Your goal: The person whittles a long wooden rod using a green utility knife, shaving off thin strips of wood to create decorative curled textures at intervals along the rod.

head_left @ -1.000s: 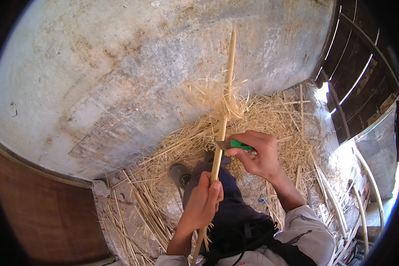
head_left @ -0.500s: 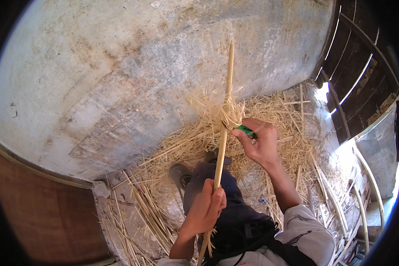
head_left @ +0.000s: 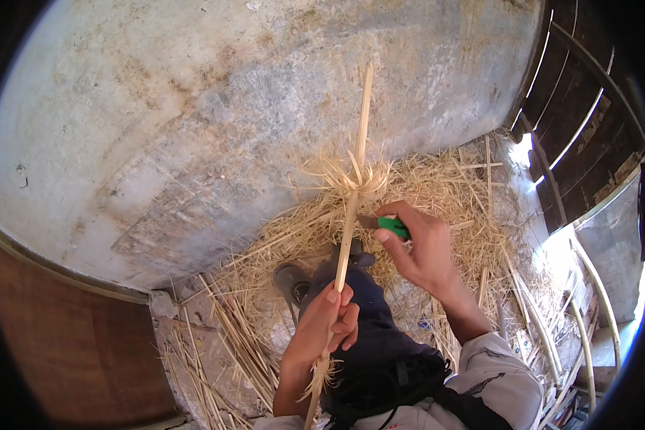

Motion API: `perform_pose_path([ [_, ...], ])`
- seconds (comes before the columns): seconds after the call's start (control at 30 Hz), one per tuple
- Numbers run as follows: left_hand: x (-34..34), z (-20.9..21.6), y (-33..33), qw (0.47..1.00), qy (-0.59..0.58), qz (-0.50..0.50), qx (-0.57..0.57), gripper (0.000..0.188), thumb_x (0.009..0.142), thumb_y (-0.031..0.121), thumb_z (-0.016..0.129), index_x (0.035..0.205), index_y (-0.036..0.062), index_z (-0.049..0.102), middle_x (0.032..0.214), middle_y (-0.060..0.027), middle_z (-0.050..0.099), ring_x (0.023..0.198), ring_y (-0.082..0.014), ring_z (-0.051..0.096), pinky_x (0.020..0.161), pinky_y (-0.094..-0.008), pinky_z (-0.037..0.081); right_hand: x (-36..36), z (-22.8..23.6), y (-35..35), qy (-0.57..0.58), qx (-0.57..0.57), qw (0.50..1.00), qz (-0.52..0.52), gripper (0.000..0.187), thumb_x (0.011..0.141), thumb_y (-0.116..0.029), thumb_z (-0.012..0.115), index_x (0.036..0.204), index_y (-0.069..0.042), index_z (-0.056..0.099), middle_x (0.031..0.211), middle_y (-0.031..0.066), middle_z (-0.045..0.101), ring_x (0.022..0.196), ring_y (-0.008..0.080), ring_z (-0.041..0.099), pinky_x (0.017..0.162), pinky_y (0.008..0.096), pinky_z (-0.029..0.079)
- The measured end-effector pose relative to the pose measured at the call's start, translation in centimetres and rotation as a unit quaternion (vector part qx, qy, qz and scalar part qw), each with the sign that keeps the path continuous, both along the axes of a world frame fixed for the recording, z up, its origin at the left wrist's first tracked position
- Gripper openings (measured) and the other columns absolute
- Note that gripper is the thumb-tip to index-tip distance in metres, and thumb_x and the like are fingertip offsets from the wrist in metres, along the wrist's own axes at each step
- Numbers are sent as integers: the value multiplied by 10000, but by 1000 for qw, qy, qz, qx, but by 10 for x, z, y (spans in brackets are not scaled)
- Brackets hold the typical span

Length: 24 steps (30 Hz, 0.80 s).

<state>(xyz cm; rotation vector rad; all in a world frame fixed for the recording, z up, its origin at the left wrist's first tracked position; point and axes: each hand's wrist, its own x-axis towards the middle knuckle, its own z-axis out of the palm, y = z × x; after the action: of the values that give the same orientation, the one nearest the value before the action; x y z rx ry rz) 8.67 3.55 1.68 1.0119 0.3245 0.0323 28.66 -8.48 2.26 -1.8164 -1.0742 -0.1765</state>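
Note:
My left hand is closed around the lower part of a long, pale bamboo strip. The strip slants up and away from me toward the wall. A tuft of curled shavings clings about midway along it, and a smaller frayed tuft hangs below my left hand. In my right hand is a green-handled knife, gripped between thumb and fingers. Its short blade points left, close beside the strip and below the upper tuft; whether it touches the strip I cannot tell.
Loose shavings cover the floor at the foot of a stained wall. Thin strips lie at the left, and longer curved poles at the right. A brown panel stands lower left; dark slatted boards rise upper right.
The knife has come away from the upper tuft, down toward me, and its blade now shows. The strip has shifted slightly left and turned, with my left hand a little lower.

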Motion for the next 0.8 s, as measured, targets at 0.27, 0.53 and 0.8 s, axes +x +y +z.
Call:
perform_pose_path([
  [0.27, -4, 0, -3, 1000, -6, 4, 23, 487, 1115, 608, 420, 1014, 132, 420, 630, 41, 344, 443, -63, 329, 492, -253, 411, -19, 0, 1, -47, -11, 999, -7, 303, 877, -320, 857, 1021, -84, 733, 812, 78, 729, 642, 288, 720, 580, 393, 547],
  [0.53, -7, -1, -12, 994, -10, 13, 104, 382, 1149, 469, 389, 1022, 109, 409, 662, 31, 336, 516, -67, 325, 507, -255, 377, -19, 3, -2, 5, 13, 1000, 19, 254, 851, -279, 875, 950, -66, 780, 812, 100, 752, 660, 279, 731, 599, 370, 562],
  [0.8, -7, 2, -11, 991, 6, 0, 136, 317, 1160, 383, 353, 1042, 92, 399, 665, 24, 333, 522, -70, 316, 474, -247, 319, -14, 7, 0, 11, -7, 1000, 27, 262, 840, -279, 884, 956, -64, 791, 839, 96, 763, 688, 293, 737, 606, 369, 565],
])
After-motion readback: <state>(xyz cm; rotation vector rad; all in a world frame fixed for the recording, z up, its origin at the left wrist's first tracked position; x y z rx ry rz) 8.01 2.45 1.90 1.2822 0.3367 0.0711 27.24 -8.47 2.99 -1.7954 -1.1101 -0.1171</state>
